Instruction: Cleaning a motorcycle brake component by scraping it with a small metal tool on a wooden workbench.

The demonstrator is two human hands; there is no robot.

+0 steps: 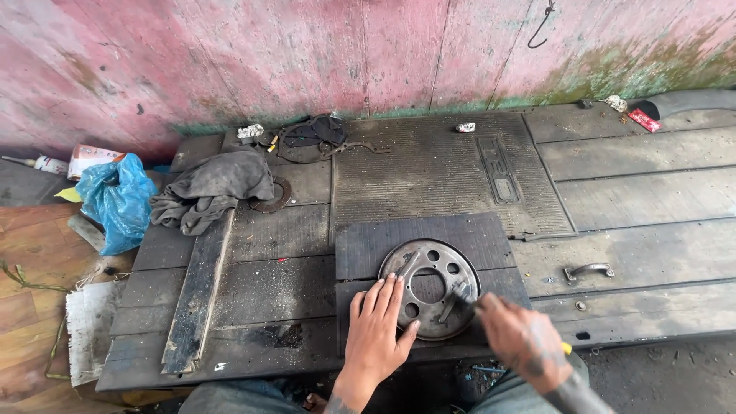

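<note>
Left hand: my left hand (381, 326) lies flat with fingers spread on the lower left edge of the round metal plate (430, 287), holding nothing.
Right hand: my right hand (521, 339) is closed around a tool with a yellow handle (566, 348); its blurred tip touches the plate's right side.
Plate: low in the frame's centre, on a dark mat (423, 238) on the wooden table (636, 199).
Packages: a red flat packet (644, 119) at upper right by the pink wall (307, 54); a white and orange box (90, 157) at far left.
Containers: a blue plastic bag (116, 201) at left, contents hidden.
Other: a grey rag (211, 188) at upper left of the table.
</note>
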